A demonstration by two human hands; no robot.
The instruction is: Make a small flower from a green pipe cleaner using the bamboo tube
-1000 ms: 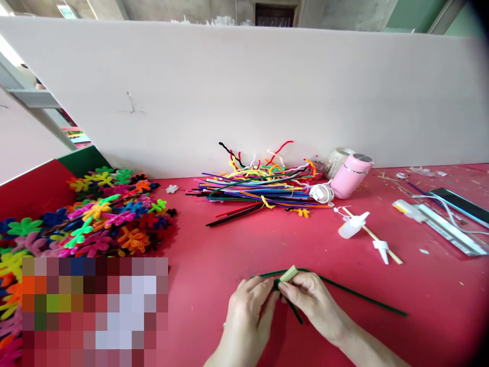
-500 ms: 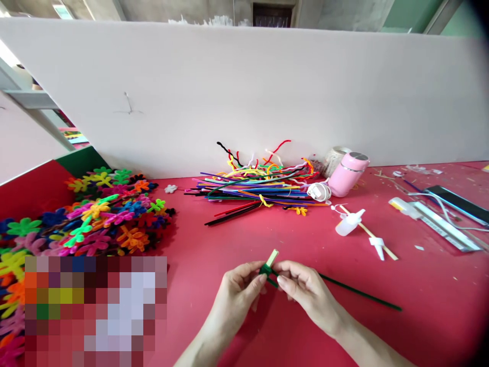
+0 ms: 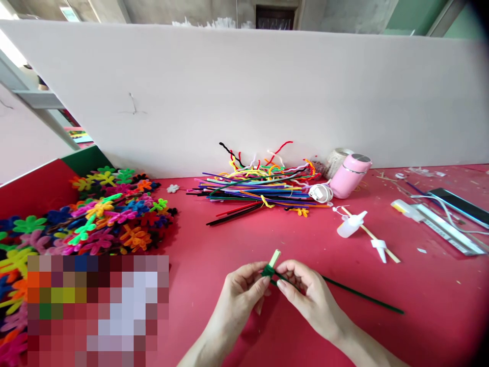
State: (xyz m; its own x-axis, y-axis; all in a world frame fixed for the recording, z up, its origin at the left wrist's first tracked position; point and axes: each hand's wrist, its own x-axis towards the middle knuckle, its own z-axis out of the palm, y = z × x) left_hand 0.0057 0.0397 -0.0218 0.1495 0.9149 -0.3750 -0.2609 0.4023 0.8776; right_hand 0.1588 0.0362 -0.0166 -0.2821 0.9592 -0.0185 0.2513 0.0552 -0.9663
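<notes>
1. My left hand [image 3: 242, 293] pinches the small pale wooden stick [image 3: 274, 258] where the dark green pipe cleaner [image 3: 359, 295] is wound around it; my right hand [image 3: 305, 293] is closed on the cleaner just beside that wrap, low over the red table [image 3: 237, 244] in front of me.
2. To wind well, I judge I should keep the stick steady in the left fingers, pull the cleaner taut with the right, and lay each turn snug against the last so no loop slackens; the long free end trails to the right across the table and should stay clear of snags.
3. Counting: one stick in my hands; one green cleaner being wound; two hands, both mine.
4. One heap of straight coloured pipe cleaners [image 3: 260, 191] lies near the white wall, too many to count; one heap of finished pipe-cleaner flowers [image 3: 107, 214] at the left, likewise uncountable.
5. One pink bottle [image 3: 349, 176] on its side; one white glue bottle [image 3: 349, 225]; one phone [image 3: 460, 201] at the far right.
</notes>
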